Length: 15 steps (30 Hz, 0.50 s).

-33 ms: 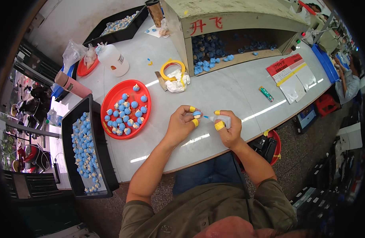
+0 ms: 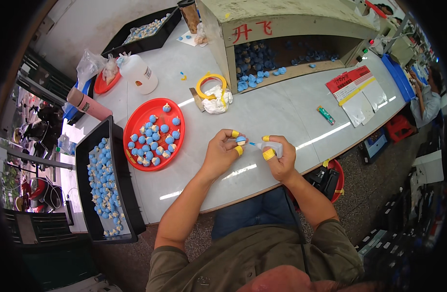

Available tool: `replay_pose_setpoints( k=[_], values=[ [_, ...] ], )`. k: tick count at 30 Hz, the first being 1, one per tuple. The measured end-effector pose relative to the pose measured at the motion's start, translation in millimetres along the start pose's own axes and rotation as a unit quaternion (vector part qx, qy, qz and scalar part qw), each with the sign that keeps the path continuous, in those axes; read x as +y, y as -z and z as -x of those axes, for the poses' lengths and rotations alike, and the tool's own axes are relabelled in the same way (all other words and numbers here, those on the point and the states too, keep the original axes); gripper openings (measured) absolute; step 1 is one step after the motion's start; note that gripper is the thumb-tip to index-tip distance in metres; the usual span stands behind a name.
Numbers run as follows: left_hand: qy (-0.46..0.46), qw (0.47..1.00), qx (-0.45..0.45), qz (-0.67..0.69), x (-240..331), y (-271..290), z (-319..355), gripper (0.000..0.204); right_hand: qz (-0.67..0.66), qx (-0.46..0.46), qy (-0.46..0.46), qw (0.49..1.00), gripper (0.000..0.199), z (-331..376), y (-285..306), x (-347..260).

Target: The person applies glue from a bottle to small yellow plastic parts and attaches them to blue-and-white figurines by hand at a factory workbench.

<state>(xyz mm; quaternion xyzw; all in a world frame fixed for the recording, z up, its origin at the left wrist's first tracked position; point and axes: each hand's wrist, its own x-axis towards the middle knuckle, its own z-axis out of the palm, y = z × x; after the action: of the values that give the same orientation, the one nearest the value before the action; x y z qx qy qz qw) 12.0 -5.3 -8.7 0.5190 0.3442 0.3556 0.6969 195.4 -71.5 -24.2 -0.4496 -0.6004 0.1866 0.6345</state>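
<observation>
Between both hands, over white tabletop (image 2: 262,109): left hand (image 2: 220,155) pinches small blue round cap piece (image 2: 241,140) w/ yellow-taped fingertips; right hand (image 2: 280,156) wraps small white squeeze bottle (image 2: 273,147), blue nozzle touching piece. Step: glue application, judged. Next calls for steady nozzle, light squeeze. Red round plastic tray (image 2: 177,141) sits left of left hand.

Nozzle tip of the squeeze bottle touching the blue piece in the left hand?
Cannot tell. In the head view the squeeze bottle nozzle points at the small blue piece pinched by the left hand, but any gap is too small to resolve.

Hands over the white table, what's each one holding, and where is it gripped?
Left hand pinches a small blue piece at its sides between fingertips. Right hand grips a small squeeze bottle around its body.
</observation>
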Motion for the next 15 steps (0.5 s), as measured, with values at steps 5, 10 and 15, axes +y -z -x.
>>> replay_pose_setpoints(
  k=[5, 10, 15],
  values=[
    [-0.005, 1.000, 0.000, 0.010, -0.2, 0.2, -0.4, 0.035, -0.002, -0.023, -0.004, 1.000, 0.019, -1.6, -0.4, -2.7],
    [0.000, 1.000, -0.017, 0.013, -0.3, 1.8, -0.8, 0.035, -0.003, -0.056, -0.051, 0.997, 0.021, 4.0, 6.3, -3.3],
    [0.006, 0.999, -0.019, 0.026, 0.0, 1.5, -0.7, 0.035, -0.010, -0.014, 0.015, 1.000, 0.018, -0.5, -0.2, -1.2]
  ],
)
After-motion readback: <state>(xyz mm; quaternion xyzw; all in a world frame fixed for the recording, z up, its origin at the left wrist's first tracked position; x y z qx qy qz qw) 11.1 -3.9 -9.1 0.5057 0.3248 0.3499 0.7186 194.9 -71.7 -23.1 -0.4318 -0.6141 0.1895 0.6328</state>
